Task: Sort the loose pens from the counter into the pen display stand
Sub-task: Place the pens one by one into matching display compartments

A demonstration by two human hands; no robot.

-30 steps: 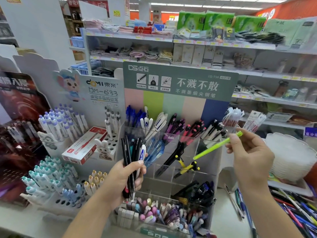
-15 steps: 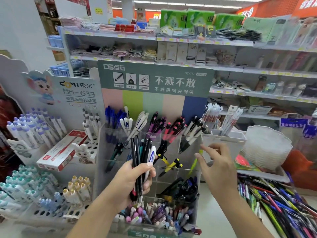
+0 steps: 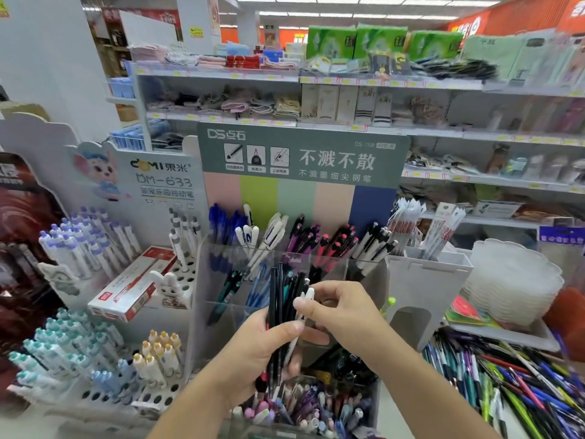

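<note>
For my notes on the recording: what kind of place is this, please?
Most likely a shop's stationery section: a branded pen display stand, shelves with yellow price tags stocked with packaged goods, and a heap of loose pens on the counter.

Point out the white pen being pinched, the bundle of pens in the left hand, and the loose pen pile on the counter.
white pen (image 3: 307, 294): head view, on its upper end beside the right thumb.
bundle of pens (image 3: 278, 299): head view, on the dark barrels above the left hand.
loose pen pile (image 3: 506, 384): head view, on the pile's middle.
</note>
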